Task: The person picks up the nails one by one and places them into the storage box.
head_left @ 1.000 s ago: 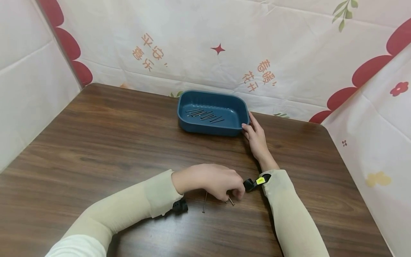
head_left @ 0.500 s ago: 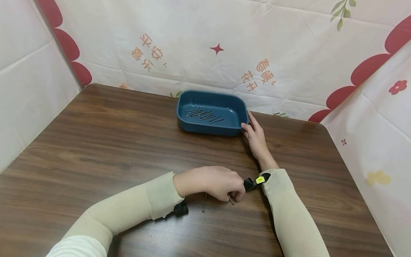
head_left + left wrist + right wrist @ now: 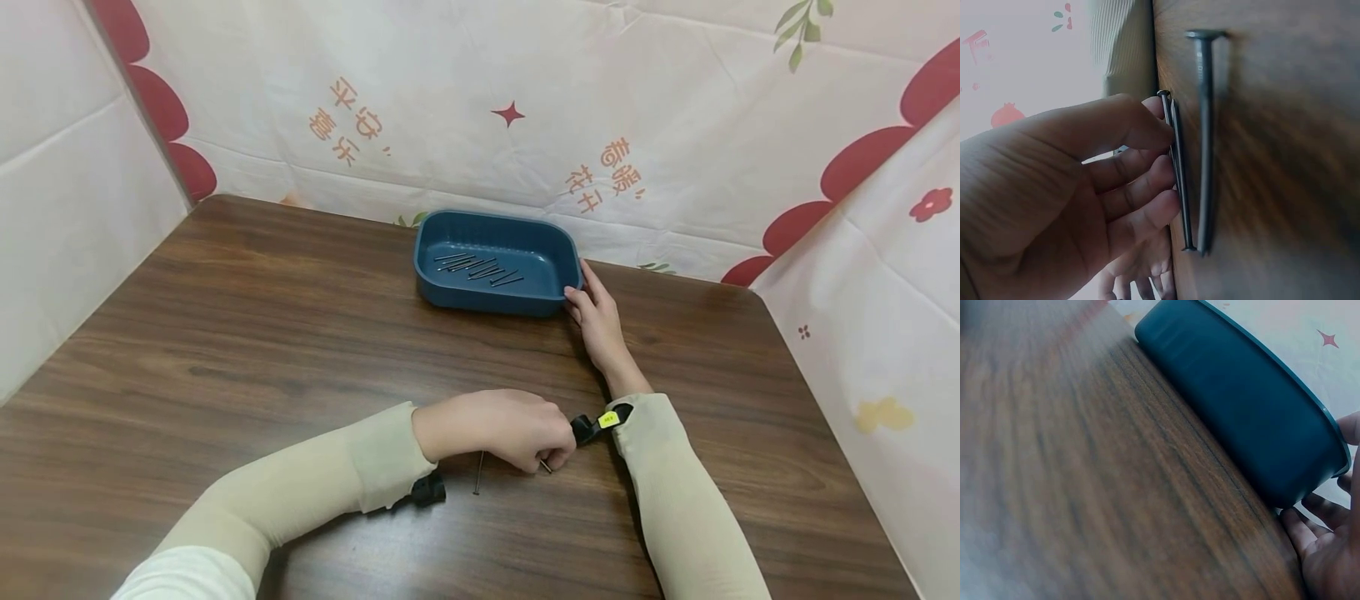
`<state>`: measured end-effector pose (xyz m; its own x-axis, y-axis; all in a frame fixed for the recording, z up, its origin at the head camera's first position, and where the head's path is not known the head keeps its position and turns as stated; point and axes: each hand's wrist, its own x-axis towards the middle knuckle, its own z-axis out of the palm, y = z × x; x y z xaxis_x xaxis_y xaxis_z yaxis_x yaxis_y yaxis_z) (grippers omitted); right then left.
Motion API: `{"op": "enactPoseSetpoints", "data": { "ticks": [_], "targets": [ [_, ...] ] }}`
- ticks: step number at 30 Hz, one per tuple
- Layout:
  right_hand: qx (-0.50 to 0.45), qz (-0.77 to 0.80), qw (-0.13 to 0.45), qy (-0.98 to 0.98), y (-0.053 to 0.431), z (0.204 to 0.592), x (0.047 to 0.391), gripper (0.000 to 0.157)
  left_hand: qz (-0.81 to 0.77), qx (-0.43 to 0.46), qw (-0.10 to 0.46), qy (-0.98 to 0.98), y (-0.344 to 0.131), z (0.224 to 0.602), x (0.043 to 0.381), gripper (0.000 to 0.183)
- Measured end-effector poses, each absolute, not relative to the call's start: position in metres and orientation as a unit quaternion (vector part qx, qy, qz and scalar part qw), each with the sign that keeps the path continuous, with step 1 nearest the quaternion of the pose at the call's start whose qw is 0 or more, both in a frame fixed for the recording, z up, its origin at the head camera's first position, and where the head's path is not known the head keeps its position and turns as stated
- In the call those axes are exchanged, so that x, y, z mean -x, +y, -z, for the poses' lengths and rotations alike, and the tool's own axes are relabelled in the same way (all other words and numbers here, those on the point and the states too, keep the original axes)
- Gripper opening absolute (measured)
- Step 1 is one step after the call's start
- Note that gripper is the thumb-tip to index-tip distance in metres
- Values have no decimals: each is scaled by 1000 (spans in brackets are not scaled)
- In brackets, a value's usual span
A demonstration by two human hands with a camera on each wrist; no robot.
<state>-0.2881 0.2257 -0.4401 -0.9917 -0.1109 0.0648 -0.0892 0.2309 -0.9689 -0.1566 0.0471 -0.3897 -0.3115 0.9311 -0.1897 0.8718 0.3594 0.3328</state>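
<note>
My left hand [image 3: 502, 429] is low over the table near the front, its thumb and fingertips pinching around two nails [image 3: 1182, 181] that lie side by side, heads at opposite ends. Another nail [image 3: 1206, 144] lies on the wood beside them; in the head view this loose nail [image 3: 477, 475] shows just below the wrist. With thumb at the rim and fingers along the outer wall, my right hand [image 3: 600, 329] holds the right front corner of a blue plastic box [image 3: 487, 302]. Several nails [image 3: 480, 268] lie in a slanted row on the box's floor.
The brown wood-grain table [image 3: 225, 350] runs back to a printed white cloth [image 3: 450, 100], which stands close behind the box. Cloth walls also rise at both sides. A black wrist camera [image 3: 588, 429] on the right arm sits right by the left fingers.
My left hand has shifted slightly right and down, and less of the nail end shows beyond its fingers. The right hand and the box stay in place.
</note>
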Motion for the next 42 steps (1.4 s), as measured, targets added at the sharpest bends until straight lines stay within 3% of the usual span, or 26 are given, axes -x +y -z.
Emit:
{"op": "enactPoseSetpoints", "data": {
  "ticks": [16,29,42],
  "targets": [
    [63,620,12,782,226,439,286,62,-115,-556,253,784,52,390,171,20],
    [73,621,12,781,227,440,287,61,-124,-565,239,780,38,361,187,23],
    [79,612,7,787,230,441,285,61,-149,-563,209,785,22,320,239,21]
  ]
}}
